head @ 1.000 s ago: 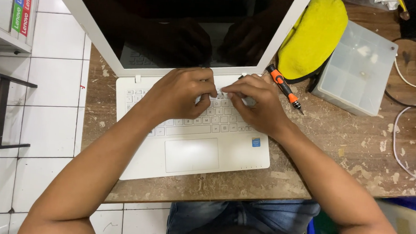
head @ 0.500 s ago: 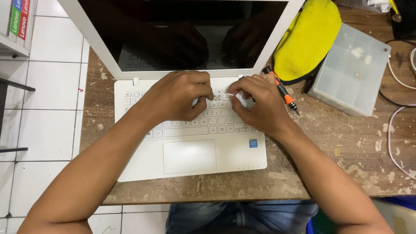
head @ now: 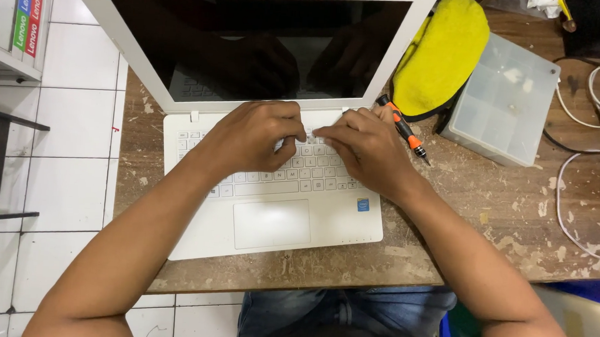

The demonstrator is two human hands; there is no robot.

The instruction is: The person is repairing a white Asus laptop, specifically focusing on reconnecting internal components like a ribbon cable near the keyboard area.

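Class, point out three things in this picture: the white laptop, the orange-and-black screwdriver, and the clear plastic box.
white laptop [head: 270, 223], head view, on its touchpad.
orange-and-black screwdriver [head: 404, 130], head view, on its orange handle.
clear plastic box [head: 503, 100], head view, on its lid.

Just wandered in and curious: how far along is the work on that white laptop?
Done: the white laptop lies open on the wooden table, screen dark. In hand: the left hand and right hand press together on the upper keyboard rows. Left: the orange screwdriver beside it lies untouched; whether any key is off is hidden.
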